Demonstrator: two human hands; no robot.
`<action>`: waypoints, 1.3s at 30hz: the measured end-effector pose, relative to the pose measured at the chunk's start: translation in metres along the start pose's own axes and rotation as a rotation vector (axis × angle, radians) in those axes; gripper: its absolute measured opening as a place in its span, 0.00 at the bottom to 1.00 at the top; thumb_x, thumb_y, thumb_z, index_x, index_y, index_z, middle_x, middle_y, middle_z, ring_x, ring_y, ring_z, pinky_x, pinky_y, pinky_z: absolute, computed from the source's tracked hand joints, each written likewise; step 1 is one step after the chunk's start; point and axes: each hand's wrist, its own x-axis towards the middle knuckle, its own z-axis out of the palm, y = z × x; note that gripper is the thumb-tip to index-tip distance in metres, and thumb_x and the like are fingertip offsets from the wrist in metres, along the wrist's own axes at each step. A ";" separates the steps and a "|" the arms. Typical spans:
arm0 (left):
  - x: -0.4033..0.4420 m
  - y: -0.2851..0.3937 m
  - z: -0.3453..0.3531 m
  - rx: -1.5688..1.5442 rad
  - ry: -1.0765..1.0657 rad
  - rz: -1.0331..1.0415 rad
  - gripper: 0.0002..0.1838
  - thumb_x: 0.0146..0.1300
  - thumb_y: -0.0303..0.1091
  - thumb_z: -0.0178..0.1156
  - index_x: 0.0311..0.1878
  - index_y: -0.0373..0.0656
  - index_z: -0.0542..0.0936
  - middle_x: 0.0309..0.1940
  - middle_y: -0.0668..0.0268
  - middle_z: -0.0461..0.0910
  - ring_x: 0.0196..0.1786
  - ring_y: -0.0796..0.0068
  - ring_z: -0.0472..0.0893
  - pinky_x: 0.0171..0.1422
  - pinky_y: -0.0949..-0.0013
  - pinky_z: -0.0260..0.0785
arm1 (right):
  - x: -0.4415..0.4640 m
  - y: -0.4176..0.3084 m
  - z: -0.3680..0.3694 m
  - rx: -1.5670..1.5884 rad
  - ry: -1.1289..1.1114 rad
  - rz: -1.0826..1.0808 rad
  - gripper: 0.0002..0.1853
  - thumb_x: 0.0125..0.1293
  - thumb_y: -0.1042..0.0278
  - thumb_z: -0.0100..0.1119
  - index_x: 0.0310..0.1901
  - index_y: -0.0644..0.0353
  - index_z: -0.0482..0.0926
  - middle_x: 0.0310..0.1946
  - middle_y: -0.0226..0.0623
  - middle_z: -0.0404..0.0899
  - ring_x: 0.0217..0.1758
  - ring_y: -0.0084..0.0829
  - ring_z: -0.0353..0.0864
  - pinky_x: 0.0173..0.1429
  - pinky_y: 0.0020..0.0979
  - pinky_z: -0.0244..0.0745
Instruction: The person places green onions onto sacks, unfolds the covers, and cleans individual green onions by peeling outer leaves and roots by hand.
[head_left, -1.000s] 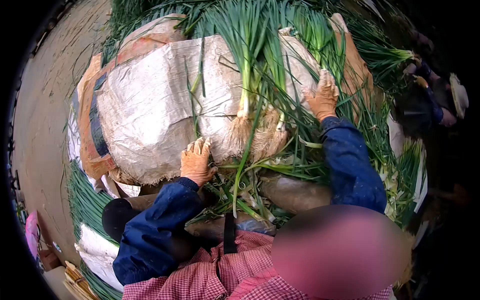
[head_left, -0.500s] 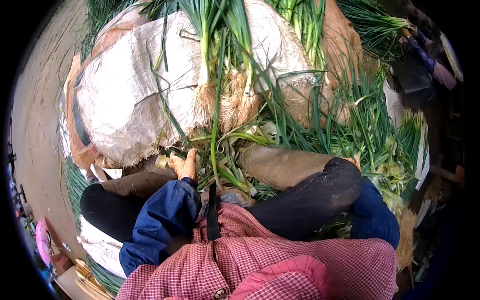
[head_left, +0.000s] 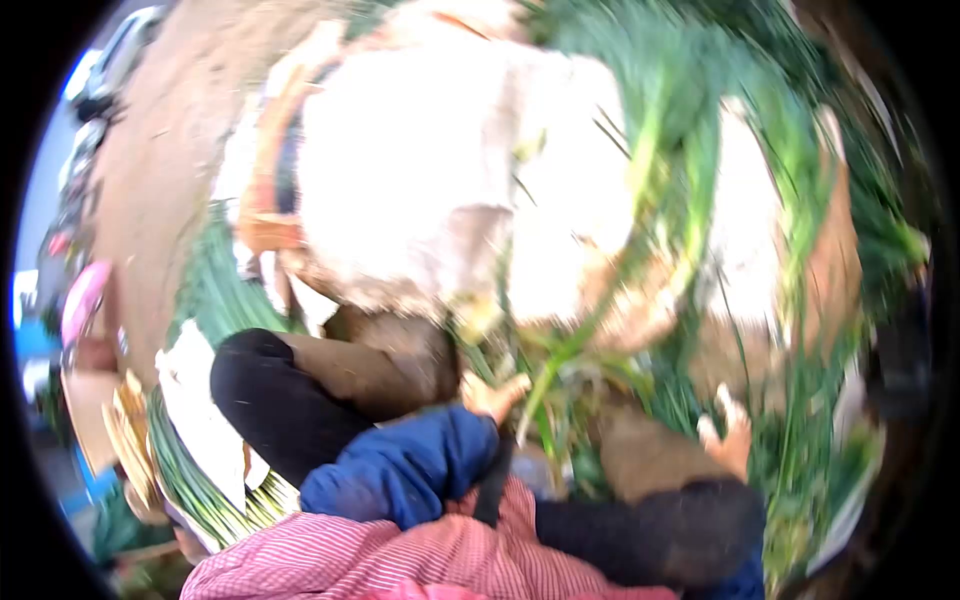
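Note:
My left hand (head_left: 493,396) is low in the middle, between my knees, beside loose green leaves (head_left: 548,400); its thumb is spread from the other fingers and nothing shows in it. To the right, past my right knee, my right hand (head_left: 728,436) has its fingers apart, near long green leaves (head_left: 800,470). In front of me lies a pale woven sack (head_left: 400,170), very bright in the glare. Green onions (head_left: 650,140) rest on its right part, their roots towards me. The view is blurred by motion.
More green onions (head_left: 215,275) lie at the left, and others (head_left: 235,490) beside a white sack (head_left: 195,400). Tan strips (head_left: 128,430) stand at the lower left near a pink object (head_left: 85,300). Brown ground (head_left: 165,140) stretches at the upper left.
The view has swung, and the sack appears further right than half a second ago. My right hand has come down from the sack to beside my right knee; my left hand has moved nearer my body.

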 end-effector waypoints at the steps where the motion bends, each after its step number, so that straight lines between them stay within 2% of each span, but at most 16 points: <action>1: 0.002 -0.004 0.005 -0.005 0.052 0.009 0.68 0.30 0.68 0.70 0.65 0.27 0.49 0.63 0.40 0.56 0.67 0.48 0.58 0.69 0.56 0.53 | 0.030 -0.009 0.018 0.050 -0.051 -0.075 0.49 0.45 0.57 0.68 0.67 0.65 0.53 0.62 0.56 0.60 0.65 0.51 0.59 0.69 0.43 0.52; 4: 0.029 -0.020 0.015 -0.152 -0.018 -0.189 0.68 0.31 0.69 0.69 0.66 0.31 0.48 0.65 0.42 0.53 0.68 0.47 0.54 0.70 0.56 0.50 | 0.098 -0.027 0.078 0.029 -0.213 -0.140 0.63 0.34 0.48 0.75 0.67 0.71 0.47 0.63 0.60 0.57 0.67 0.53 0.56 0.69 0.43 0.52; 10: 0.016 0.015 0.060 -0.241 -0.035 -0.243 0.54 0.50 0.66 0.57 0.67 0.33 0.50 0.61 0.48 0.59 0.65 0.49 0.58 0.67 0.56 0.52 | 0.134 -0.013 0.138 -0.108 -0.424 -0.129 0.59 0.33 0.41 0.76 0.63 0.70 0.56 0.61 0.60 0.58 0.65 0.53 0.57 0.68 0.41 0.53; 11: 0.019 0.015 0.077 -0.190 -0.035 -0.271 0.54 0.52 0.66 0.55 0.68 0.32 0.47 0.63 0.47 0.57 0.65 0.48 0.59 0.66 0.58 0.53 | 0.139 -0.026 0.130 -0.001 -0.617 0.078 0.73 0.27 0.28 0.70 0.66 0.74 0.44 0.67 0.59 0.49 0.71 0.49 0.47 0.72 0.40 0.45; 13: 0.031 0.008 0.095 -0.295 -0.019 -0.342 0.42 0.57 0.57 0.54 0.66 0.35 0.58 0.65 0.47 0.58 0.66 0.56 0.60 0.67 0.65 0.54 | 0.141 -0.043 0.120 0.067 -0.604 0.000 0.70 0.26 0.29 0.72 0.65 0.71 0.49 0.64 0.58 0.52 0.69 0.51 0.51 0.71 0.41 0.49; 15: 0.049 -0.020 0.130 -0.606 -0.448 -0.401 0.34 0.62 0.55 0.50 0.64 0.39 0.63 0.59 0.57 0.68 0.59 0.67 0.69 0.63 0.69 0.61 | 0.140 -0.028 0.124 0.106 -0.610 -0.163 0.61 0.36 0.39 0.74 0.64 0.68 0.50 0.61 0.59 0.56 0.62 0.53 0.63 0.65 0.42 0.61; 16: 0.034 -0.009 0.127 -0.833 -0.670 -0.395 0.35 0.64 0.58 0.44 0.65 0.40 0.63 0.62 0.58 0.65 0.60 0.66 0.68 0.63 0.68 0.60 | 0.144 -0.021 0.136 0.580 -0.724 0.239 0.56 0.40 0.44 0.73 0.63 0.68 0.50 0.60 0.58 0.58 0.57 0.52 0.68 0.60 0.40 0.66; 19: -0.041 0.072 0.099 -0.882 -1.079 -0.376 0.33 0.69 0.59 0.34 0.67 0.45 0.61 0.65 0.65 0.63 0.62 0.70 0.66 0.64 0.68 0.59 | 0.148 0.034 0.185 1.005 -0.916 0.547 0.37 0.52 0.58 0.67 0.58 0.68 0.60 0.52 0.52 0.70 0.45 0.46 0.78 0.49 0.34 0.73; 21: -0.027 0.042 0.154 -0.889 -1.120 -0.412 0.33 0.69 0.59 0.34 0.67 0.45 0.61 0.65 0.65 0.63 0.62 0.71 0.66 0.64 0.69 0.58 | 0.141 0.046 0.186 0.360 -1.021 -0.216 0.26 0.53 0.61 0.65 0.50 0.66 0.70 0.44 0.44 0.76 0.46 0.39 0.78 0.48 0.34 0.73; 23: -0.009 0.017 0.200 -0.874 -1.187 -0.461 0.33 0.68 0.59 0.36 0.67 0.44 0.61 0.64 0.65 0.63 0.63 0.73 0.65 0.65 0.70 0.56 | 0.121 0.006 0.146 0.555 -0.868 0.000 0.19 0.53 0.63 0.64 0.44 0.65 0.76 0.40 0.40 0.80 0.46 0.35 0.79 0.49 0.35 0.72; 30: -0.100 0.101 0.065 -0.731 -1.137 -0.301 0.32 0.68 0.56 0.39 0.66 0.42 0.61 0.65 0.63 0.62 0.64 0.72 0.63 0.68 0.70 0.50 | 0.100 0.001 0.112 0.465 -0.743 -0.236 0.28 0.44 0.59 0.71 0.46 0.65 0.76 0.42 0.45 0.79 0.48 0.38 0.78 0.52 0.35 0.71; 32: -0.061 0.074 0.128 -1.992 -0.977 -1.579 0.31 0.68 0.54 0.40 0.65 0.41 0.63 0.63 0.62 0.64 0.63 0.72 0.63 0.67 0.68 0.51 | 0.096 -0.001 0.101 0.448 -0.659 -0.325 0.30 0.41 0.58 0.73 0.47 0.65 0.76 0.43 0.46 0.79 0.48 0.38 0.78 0.53 0.35 0.70; 33: -0.060 0.067 0.145 -2.517 -0.554 -2.297 0.30 0.68 0.53 0.41 0.65 0.41 0.63 0.62 0.61 0.65 0.63 0.71 0.63 0.67 0.67 0.51 | 0.096 -0.004 0.095 0.453 -0.596 -0.378 0.31 0.40 0.58 0.74 0.47 0.65 0.76 0.44 0.46 0.79 0.48 0.39 0.78 0.53 0.35 0.70; 35: -0.097 0.102 0.077 -1.651 -0.937 -0.887 0.33 0.63 0.57 0.47 0.61 0.40 0.68 0.57 0.59 0.70 0.58 0.66 0.68 0.62 0.62 0.57 | 0.084 -0.010 0.072 0.424 -0.411 -0.331 0.28 0.40 0.63 0.71 0.46 0.63 0.76 0.42 0.44 0.80 0.46 0.38 0.79 0.50 0.34 0.72; 38: -0.116 0.134 0.023 -0.526 -0.862 -0.050 0.32 0.55 0.58 0.58 0.49 0.38 0.76 0.45 0.59 0.77 0.45 0.66 0.75 0.49 0.63 0.67 | 0.058 -0.009 0.038 0.359 -0.110 -0.158 0.24 0.41 0.71 0.68 0.45 0.61 0.77 0.38 0.41 0.82 0.42 0.36 0.80 0.46 0.32 0.74; 39: -0.114 0.130 0.006 -0.519 -0.877 0.012 0.29 0.54 0.55 0.61 0.46 0.36 0.77 0.42 0.60 0.77 0.43 0.68 0.75 0.48 0.64 0.68 | 0.054 0.008 0.042 0.400 -0.030 -0.131 0.24 0.41 0.68 0.69 0.45 0.60 0.77 0.38 0.42 0.81 0.42 0.39 0.80 0.47 0.34 0.73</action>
